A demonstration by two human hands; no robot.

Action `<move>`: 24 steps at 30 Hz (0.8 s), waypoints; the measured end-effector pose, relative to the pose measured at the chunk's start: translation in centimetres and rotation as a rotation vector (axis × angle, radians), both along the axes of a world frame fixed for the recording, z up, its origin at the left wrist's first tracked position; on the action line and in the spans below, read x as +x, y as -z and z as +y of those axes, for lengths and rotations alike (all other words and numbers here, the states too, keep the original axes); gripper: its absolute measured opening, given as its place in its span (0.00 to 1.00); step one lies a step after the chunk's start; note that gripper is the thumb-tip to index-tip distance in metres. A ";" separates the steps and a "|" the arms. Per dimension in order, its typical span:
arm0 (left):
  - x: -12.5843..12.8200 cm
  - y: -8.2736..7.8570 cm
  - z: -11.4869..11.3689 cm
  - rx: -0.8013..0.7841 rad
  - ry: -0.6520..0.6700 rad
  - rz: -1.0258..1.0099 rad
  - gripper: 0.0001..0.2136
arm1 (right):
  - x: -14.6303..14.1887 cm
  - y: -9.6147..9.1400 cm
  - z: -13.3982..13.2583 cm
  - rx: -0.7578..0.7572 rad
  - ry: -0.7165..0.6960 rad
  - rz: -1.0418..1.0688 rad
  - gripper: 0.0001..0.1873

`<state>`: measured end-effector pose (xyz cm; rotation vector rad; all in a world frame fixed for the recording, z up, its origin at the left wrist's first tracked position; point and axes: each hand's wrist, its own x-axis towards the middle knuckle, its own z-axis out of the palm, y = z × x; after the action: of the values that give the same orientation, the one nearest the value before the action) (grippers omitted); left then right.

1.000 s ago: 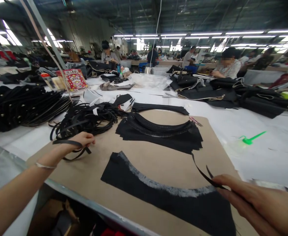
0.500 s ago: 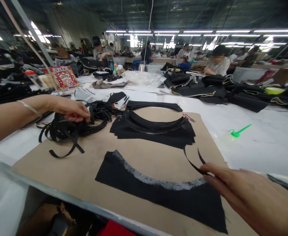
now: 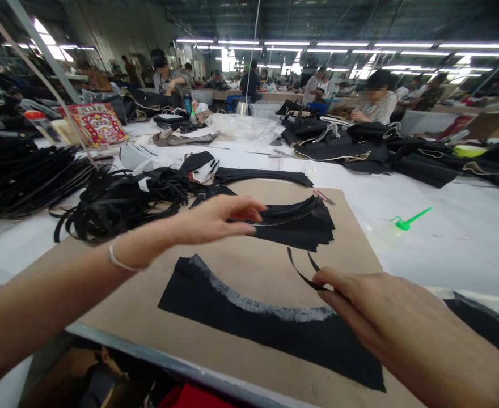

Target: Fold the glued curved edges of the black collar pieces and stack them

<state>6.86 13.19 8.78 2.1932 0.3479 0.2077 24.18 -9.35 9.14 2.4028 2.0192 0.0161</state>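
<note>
My left hand (image 3: pixel 228 218) hovers over the near side of a stack of black curved fabric pieces (image 3: pixel 292 233), thumb and fingers apart with nothing between them. In my right hand (image 3: pixel 360 300) a thin black strip (image 3: pixel 301 274) is pinched, its two ends sticking up and to the left. Beneath that hand lies a single black fabric piece (image 3: pixel 266 334) with a concave upper edge. A band of whitish, glue-like coating (image 3: pixel 249 303) follows that curve. My right hand covers part of its right end.
A tangled heap of black strips (image 3: pixel 126 195) lies at left on the brown board (image 3: pixel 117 289). Small snips (image 3: pixel 324 196) rest by the stack. A green-nozzled bottle (image 3: pixel 405 224) is at right. Black pieces (image 3: pixel 20 175) pile up far left; co-workers sit beyond.
My left hand has left the strip heap and moved right, its fingers now spread. My right hand, with the strip, has shifted a little to the left.
</note>
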 end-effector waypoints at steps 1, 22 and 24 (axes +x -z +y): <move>1.1 0.3 -2.4 -0.005 0.089 -0.077 0.22 | -0.5 -0.4 0.6 -0.045 -0.007 0.010 0.09; -1.3 4.5 -10.3 -0.182 -0.042 0.412 0.08 | -0.8 4.4 -2.6 -0.439 0.079 0.467 0.14; -1.4 5.4 -11.3 -0.129 -0.069 0.440 0.08 | -1.3 5.5 -2.9 -0.482 0.068 0.464 0.12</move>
<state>5.49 1.92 3.36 2.0873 0.6621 -0.2597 22.92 -12.26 3.66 2.2879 1.7917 -0.9882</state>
